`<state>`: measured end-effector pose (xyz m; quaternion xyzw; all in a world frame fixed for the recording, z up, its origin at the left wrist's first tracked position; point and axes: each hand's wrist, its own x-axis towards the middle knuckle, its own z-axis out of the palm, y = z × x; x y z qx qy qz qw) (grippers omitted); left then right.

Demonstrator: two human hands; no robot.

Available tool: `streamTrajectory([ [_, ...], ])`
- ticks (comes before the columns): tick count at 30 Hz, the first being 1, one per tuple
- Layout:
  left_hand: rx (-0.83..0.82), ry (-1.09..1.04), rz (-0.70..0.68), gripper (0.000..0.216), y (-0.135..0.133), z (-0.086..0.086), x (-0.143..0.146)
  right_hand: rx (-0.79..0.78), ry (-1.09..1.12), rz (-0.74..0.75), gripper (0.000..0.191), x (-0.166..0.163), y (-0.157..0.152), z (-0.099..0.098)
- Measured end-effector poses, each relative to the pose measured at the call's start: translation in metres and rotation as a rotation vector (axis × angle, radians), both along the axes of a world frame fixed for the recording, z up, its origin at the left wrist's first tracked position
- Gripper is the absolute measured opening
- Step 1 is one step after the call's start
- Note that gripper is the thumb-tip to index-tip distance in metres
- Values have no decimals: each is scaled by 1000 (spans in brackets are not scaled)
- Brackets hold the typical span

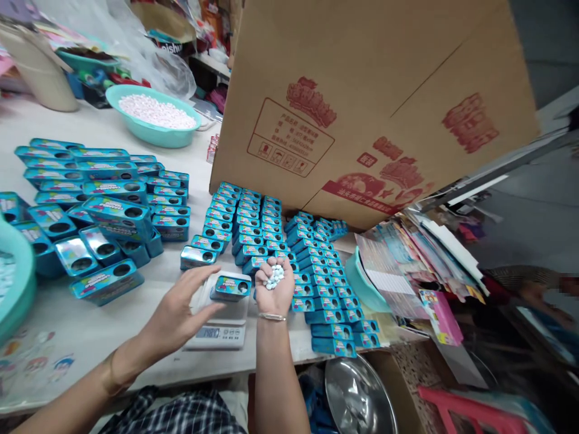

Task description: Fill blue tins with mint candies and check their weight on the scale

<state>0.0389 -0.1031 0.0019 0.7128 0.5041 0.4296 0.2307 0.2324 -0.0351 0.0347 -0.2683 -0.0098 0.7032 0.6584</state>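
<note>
My right hand (284,296) is turned palm up, cupped around a small heap of pale blue and white candies (274,277). Just left of it, a small blue tin (230,287) with a round opening in its top stands on a white digital scale (217,337), whose display is lit. Pale pieces show through the tin's opening. My left hand (183,304) is open beside the tin, thumb and fingers apart around its left side, apparently not touching it.
Several rows of blue tins (323,283) stand behind and right of the scale, with a looser group (120,220) at left. A turquoise basin (151,135) holds whitish candies; another basin (18,277) is at the left edge. A large cardboard box (362,108) stands behind.
</note>
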Motion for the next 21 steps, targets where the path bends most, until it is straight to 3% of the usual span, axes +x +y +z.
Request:
streamTrajectory([
  [4,41,158,-146,61,19,0,26,12,-114,-49,20,-13,0,1],
  [11,-48,156,-201,44,38,-9,44,46,-235,-121,28,-24,-4,-4],
  [17,-60,75,-204,33,39,-11,45,2,-164,-107,24,-17,-1,-10],
  [21,-79,88,-197,27,39,-9,47,11,-8,-2,20,-3,5,-19],
])
